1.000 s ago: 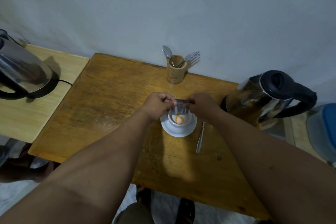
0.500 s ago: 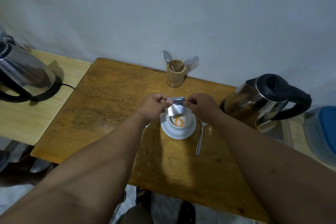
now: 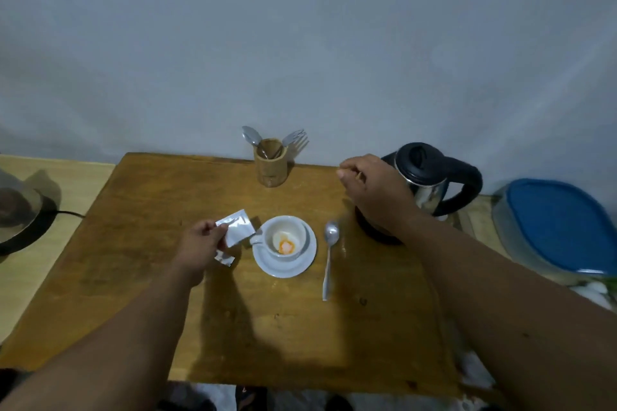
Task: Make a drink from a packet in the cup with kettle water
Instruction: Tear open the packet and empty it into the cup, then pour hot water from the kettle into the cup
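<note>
The fingers (image 3: 218, 227) of the left hand (image 3: 200, 243) pinch the packet (image 3: 237, 229) by its lower corner, just left of the cup (image 3: 283, 238). The packet looks thin, light and soft, so an edge hold is enough. The right hand (image 3: 374, 192) is loosely curled and holds nothing, in front of the kettle (image 3: 430, 177). The kettle is probably heavy; take it by the black handle (image 3: 467, 183). The cup stands on a saucer (image 3: 300, 264) on the desk (image 3: 167, 197), with orange and white powder inside, and may be fragile.

Home kitchen corner: wooden table (image 3: 160, 210), electric kettle (image 3: 430, 177), cutlery holder (image 3: 270, 165), cup (image 3: 283, 238) on saucer (image 3: 283, 265).
</note>
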